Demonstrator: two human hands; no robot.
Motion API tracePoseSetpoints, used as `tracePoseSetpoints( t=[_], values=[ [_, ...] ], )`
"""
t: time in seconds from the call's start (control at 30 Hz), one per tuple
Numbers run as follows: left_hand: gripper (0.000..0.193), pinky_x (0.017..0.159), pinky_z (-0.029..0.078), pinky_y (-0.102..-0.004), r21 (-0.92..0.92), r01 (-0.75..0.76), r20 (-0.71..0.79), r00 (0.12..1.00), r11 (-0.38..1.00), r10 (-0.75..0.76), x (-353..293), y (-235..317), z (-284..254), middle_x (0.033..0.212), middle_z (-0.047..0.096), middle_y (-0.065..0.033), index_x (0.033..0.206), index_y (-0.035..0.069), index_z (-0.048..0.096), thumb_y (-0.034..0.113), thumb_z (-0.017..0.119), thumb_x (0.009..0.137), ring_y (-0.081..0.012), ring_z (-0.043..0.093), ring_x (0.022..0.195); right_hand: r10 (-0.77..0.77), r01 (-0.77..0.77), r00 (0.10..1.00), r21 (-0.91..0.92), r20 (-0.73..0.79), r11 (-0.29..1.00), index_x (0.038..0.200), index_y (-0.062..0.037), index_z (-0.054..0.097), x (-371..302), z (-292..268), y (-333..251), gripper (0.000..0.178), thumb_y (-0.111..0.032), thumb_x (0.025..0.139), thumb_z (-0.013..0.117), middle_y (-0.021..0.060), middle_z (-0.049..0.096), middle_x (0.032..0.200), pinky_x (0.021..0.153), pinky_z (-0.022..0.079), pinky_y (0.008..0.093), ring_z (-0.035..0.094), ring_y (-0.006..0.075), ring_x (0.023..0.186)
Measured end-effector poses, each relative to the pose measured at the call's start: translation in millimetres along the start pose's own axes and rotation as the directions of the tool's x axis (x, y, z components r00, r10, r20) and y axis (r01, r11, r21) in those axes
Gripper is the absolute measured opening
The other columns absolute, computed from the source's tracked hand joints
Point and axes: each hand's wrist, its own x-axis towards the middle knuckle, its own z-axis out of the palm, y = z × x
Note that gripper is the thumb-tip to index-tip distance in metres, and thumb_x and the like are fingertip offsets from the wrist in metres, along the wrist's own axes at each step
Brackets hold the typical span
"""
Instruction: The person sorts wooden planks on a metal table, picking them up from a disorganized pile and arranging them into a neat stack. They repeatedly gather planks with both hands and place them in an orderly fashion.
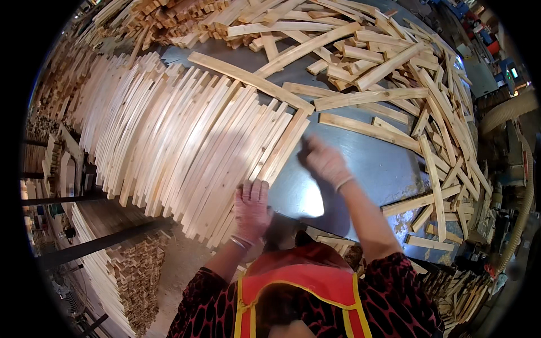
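Note:
My left hand (252, 211), in a pale glove, lies with fingers stretched out against the near ends of a row of wooden strips (203, 149). The strips lie side by side, close together, with uneven ends. My right hand (328, 162), also gloved, is over the bare metal tabletop (349, 141) just right of the row. It is smeared by motion, and a dark patch at its fingers could be a shadow or a thing held; I cannot tell which. A longer wooden strip (251, 80) lies slantwise across the far ends of the row.
Loose wooden strips (383, 62) are heaped crosswise at the far and right sides of the table. More stacked wood (141, 276) stands low at the left, beside a dark metal bar (101, 243). A ribbed hose (521, 208) and machinery line the right edge.

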Motion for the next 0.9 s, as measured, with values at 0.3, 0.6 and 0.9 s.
tracePoseSetpoints(
  t=[0.3,0.6,0.9],
  values=[
    [0.064,0.121,0.031,-0.0573,0.112,-0.052,0.008,0.999,0.992,0.052,23,-1,-2,0.146,0.052,-0.0140,0.145,0.006,0.054,0.024,0.065,0.085,-0.0360,0.045,0.141,-0.011,-0.038,0.993,-0.427,-0.113,0.903,0.119,-0.0184,0.074,-39,-102,70,0.030,-0.020,0.091,0.064,0.0107,0.073,0.110,0.097,0.050,0.0465,0.068,0.0342,0.102],
    [0.052,0.093,0.052,-0.0263,-0.719,0.695,0.681,0.704,0.000,0.203,4,38,-21,0.118,0.065,-0.0021,0.152,0.001,0.055,0.016,0.066,0.103,-0.0118,0.061,0.106,0.008,-0.051,0.943,-0.123,-0.332,0.991,0.126,-0.0068,0.068,-143,-51,-7,0.050,-0.026,0.080,0.072,0.0173,0.067,0.119,0.107,0.050,0.0513,0.061,0.0391,0.122],
    [0.065,0.096,0.054,-0.0384,-0.563,0.171,0.316,0.948,0.808,0.020,-38,24,-13,0.123,0.070,-0.0173,0.157,0.001,0.048,0.017,0.066,0.097,-0.0274,0.067,0.108,0.901,-0.734,0.001,0.612,-0.433,0.295,0.149,-0.0024,0.045,-255,-22,174,0.074,-0.018,0.083,0.076,0.0266,0.063,0.131,0.101,0.056,0.0469,0.071,0.0410,0.107]
  ],
)
